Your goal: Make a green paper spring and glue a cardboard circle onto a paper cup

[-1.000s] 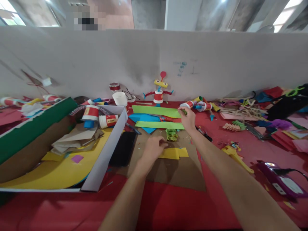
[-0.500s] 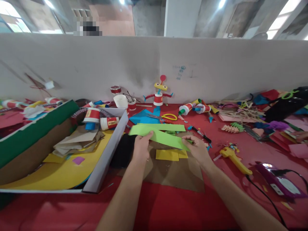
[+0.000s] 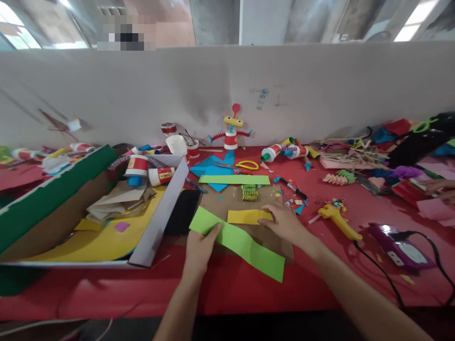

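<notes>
My left hand (image 3: 197,247) pinches a bright green paper strip (image 3: 249,249) near its left end. The strip's other end sags to the lower right, over the front of a brown cardboard sheet (image 3: 212,198). On that sheet lies a yellow paper strip (image 3: 243,217), which looks like two overlapping pieces. My right hand (image 3: 283,221) has thumb and fingers closed around its right end. Behind it sit a green-and-yellow folded paper spring (image 3: 250,192) and another green strip (image 3: 232,180), lying flat.
At left stands an open box (image 3: 156,222) with paper and cups, beside a black phone (image 3: 182,213). Yellow-handled scissors (image 3: 248,165) rest near blue paper (image 3: 206,166). A paper-cup figure (image 3: 231,139) stands behind. A corded yellow glue gun (image 3: 341,222) lies right; another person's hand (image 3: 442,188) shows far right.
My right hand has let go of the green strip and moved to the yellow paper. My left hand has brought the green strip nearer and lower, uncovering the paper spring. The view has shifted slightly.
</notes>
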### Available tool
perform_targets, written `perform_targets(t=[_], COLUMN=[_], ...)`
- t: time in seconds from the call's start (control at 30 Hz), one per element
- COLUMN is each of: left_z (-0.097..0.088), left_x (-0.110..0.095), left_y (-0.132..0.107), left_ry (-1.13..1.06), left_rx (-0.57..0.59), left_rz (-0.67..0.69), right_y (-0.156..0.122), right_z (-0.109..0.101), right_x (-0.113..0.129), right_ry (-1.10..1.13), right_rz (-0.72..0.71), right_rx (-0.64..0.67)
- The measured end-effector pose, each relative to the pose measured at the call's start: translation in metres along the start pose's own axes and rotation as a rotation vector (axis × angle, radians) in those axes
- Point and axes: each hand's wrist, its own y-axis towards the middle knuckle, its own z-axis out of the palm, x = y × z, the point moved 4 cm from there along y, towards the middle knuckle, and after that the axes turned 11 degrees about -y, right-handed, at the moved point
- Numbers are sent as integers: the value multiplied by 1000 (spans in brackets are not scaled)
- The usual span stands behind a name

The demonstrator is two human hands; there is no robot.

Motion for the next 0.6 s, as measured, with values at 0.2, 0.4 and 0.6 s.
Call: perform_targets(t=[0.2, 0.4, 0.6], left_z=[-6, -10, -9], left_x=[7, 6, 4], left_y=[-2, -2, -2], left_ry=[323, 414, 346], left_rx=[20, 17, -29], left_rz=[206, 256, 262], right_y=[14, 16, 56], right_z=[12, 7, -34], right_x=[9, 9, -25], right_ry=[-91, 29, 148], right_rz=[78, -4, 186], right_rx=[139, 139, -114])
